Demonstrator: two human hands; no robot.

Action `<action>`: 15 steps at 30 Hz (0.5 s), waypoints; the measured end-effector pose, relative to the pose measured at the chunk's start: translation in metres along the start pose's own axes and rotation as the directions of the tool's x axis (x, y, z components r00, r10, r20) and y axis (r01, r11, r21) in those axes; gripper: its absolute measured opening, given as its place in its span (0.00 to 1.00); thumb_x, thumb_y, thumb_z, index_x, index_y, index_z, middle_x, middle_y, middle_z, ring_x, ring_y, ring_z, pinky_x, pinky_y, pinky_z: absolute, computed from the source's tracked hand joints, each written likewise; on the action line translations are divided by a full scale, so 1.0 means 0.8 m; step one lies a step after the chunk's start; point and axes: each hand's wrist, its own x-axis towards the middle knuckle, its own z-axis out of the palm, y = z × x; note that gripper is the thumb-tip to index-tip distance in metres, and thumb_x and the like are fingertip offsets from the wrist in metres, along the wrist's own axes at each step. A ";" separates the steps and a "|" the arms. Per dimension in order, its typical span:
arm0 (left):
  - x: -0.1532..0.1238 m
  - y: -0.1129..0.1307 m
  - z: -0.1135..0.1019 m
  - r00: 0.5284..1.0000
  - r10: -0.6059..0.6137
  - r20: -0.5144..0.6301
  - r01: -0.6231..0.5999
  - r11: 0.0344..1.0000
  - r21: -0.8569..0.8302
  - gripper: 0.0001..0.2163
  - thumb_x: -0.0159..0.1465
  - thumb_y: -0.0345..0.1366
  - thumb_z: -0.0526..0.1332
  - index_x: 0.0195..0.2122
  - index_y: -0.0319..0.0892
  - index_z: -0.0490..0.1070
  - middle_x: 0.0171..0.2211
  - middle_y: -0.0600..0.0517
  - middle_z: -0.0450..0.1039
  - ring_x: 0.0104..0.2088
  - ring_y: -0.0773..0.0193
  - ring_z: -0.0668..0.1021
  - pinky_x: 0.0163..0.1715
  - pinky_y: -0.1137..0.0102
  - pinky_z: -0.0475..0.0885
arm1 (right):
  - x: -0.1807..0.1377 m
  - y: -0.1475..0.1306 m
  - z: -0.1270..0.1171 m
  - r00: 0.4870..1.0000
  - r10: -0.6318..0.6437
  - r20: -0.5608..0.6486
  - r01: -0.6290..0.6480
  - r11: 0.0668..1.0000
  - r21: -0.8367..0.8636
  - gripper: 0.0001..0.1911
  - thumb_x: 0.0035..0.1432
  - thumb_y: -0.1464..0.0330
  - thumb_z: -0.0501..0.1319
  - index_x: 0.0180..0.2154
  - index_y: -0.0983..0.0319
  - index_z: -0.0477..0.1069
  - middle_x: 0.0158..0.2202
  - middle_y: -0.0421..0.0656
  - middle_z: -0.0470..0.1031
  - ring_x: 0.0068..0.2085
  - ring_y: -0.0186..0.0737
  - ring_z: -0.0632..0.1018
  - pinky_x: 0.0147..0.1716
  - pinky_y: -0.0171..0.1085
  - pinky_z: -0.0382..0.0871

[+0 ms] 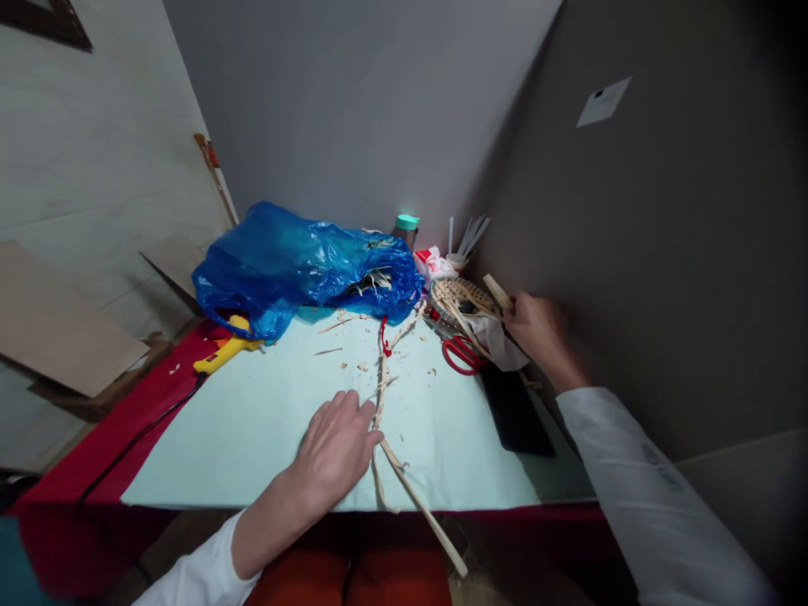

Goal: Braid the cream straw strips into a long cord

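My left hand (333,450) rests on the pale green sheet (252,429), fingers curled against a long braided strip of dried leaf (380,396) that runs from the blue bag to the table's near edge. My right hand (536,328) reaches to the right side and grips a flat wooden stick (496,291) beside a small woven basket (459,296). Red-handled scissors (462,353) lie just left of that hand.
A crumpled blue plastic bag (303,265) fills the back of the table. A yellow glue gun (224,349) lies at the left with its black cord. A dark phone (514,412), a cup of straws (464,244) and a teal-capped bottle (407,225) stand along the right wall.
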 end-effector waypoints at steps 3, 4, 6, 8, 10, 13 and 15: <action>0.000 -0.003 0.002 1.000 0.002 0.019 -0.001 0.998 -0.056 0.10 0.68 0.37 0.51 0.37 0.42 0.70 0.38 0.44 0.71 0.40 0.52 0.74 0.39 0.61 0.66 | -0.003 -0.003 -0.001 1.000 -0.016 -0.025 0.015 0.999 -0.030 0.15 0.63 0.72 0.51 0.45 0.71 0.71 0.42 0.62 0.75 0.40 0.50 0.78 0.33 0.39 0.62; -0.001 -0.003 0.003 1.000 -0.002 0.014 0.003 0.998 -0.070 0.10 0.68 0.37 0.50 0.37 0.42 0.70 0.38 0.44 0.71 0.39 0.52 0.74 0.38 0.61 0.66 | -0.003 -0.007 0.001 0.999 -0.047 -0.020 0.046 0.999 -0.025 0.15 0.63 0.72 0.50 0.46 0.71 0.71 0.43 0.62 0.75 0.41 0.49 0.78 0.34 0.38 0.62; -0.002 -0.005 0.007 1.000 -0.013 -0.003 0.013 0.996 -0.086 0.10 0.68 0.37 0.50 0.36 0.42 0.69 0.38 0.45 0.71 0.38 0.53 0.74 0.37 0.62 0.65 | -0.003 -0.018 0.007 0.992 -0.128 0.018 0.128 0.992 -0.001 0.15 0.64 0.69 0.50 0.46 0.68 0.71 0.43 0.58 0.76 0.42 0.47 0.78 0.35 0.37 0.63; -0.005 -0.006 0.011 1.000 -0.018 -0.017 0.016 0.996 -0.093 0.10 0.68 0.38 0.50 0.36 0.42 0.68 0.37 0.45 0.71 0.37 0.54 0.74 0.37 0.63 0.65 | -0.004 -0.033 0.019 0.976 -0.205 0.077 0.203 0.979 0.030 0.14 0.64 0.65 0.52 0.42 0.66 0.74 0.40 0.54 0.77 0.41 0.46 0.78 0.35 0.36 0.63; -0.007 -0.007 0.015 0.999 -0.021 -0.025 0.019 0.995 -0.098 0.11 0.69 0.39 0.49 0.36 0.42 0.68 0.37 0.45 0.70 0.37 0.54 0.73 0.37 0.63 0.65 | -0.004 -0.047 0.033 0.961 -0.249 0.123 0.245 0.968 0.049 0.15 0.63 0.64 0.54 0.38 0.65 0.75 0.38 0.54 0.78 0.41 0.48 0.78 0.36 0.36 0.64; -0.011 -0.011 0.020 0.998 -0.029 -0.051 0.023 0.991 -0.133 0.11 0.69 0.40 0.49 0.35 0.42 0.67 0.36 0.46 0.70 0.37 0.55 0.73 0.37 0.63 0.65 | -0.005 -0.060 0.046 0.958 -0.254 0.138 0.247 0.967 0.061 0.14 0.62 0.68 0.54 0.37 0.69 0.76 0.40 0.59 0.77 0.44 0.51 0.77 0.39 0.39 0.65; -0.012 -0.016 0.022 0.997 -0.029 -0.075 0.014 0.980 -0.200 0.12 0.69 0.40 0.49 0.34 0.42 0.67 0.35 0.47 0.69 0.36 0.56 0.73 0.37 0.64 0.65 | -0.005 -0.062 0.045 0.961 -0.245 0.130 0.236 0.968 0.082 0.13 0.61 0.71 0.54 0.37 0.71 0.76 0.41 0.61 0.77 0.44 0.52 0.77 0.39 0.39 0.65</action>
